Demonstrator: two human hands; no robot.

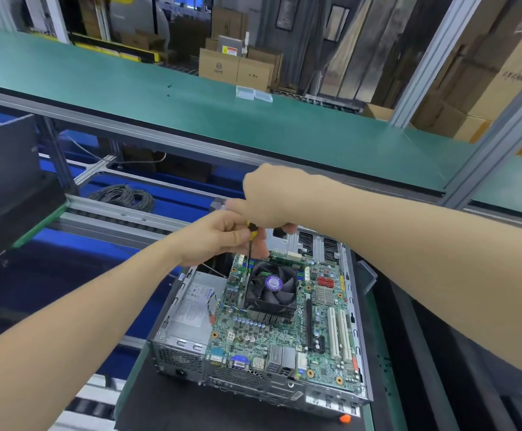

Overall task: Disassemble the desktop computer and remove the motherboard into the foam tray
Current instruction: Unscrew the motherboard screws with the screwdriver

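Observation:
An open desktop computer case (354,309) lies on a dark pallet, its green motherboard (284,334) facing up. A black CPU fan (270,289) sits on a heatsink near the board's far end. A silver power supply (191,309) fills the left side of the case. My right hand (269,197) grips the top of a yellow-and-black screwdriver (251,230) from above. My left hand (219,236) pinches the lower handle and shaft. The shaft points down at the fan's far-left corner; its tip is hard to make out.
A green workbench shelf (191,98) runs across behind, with small clear plastic boxes (253,93) on it. A black box (8,181) stands at the left. Coiled cables (126,195) lie beyond the roller conveyor (123,219). An orange bit (344,418) lies near the case's front.

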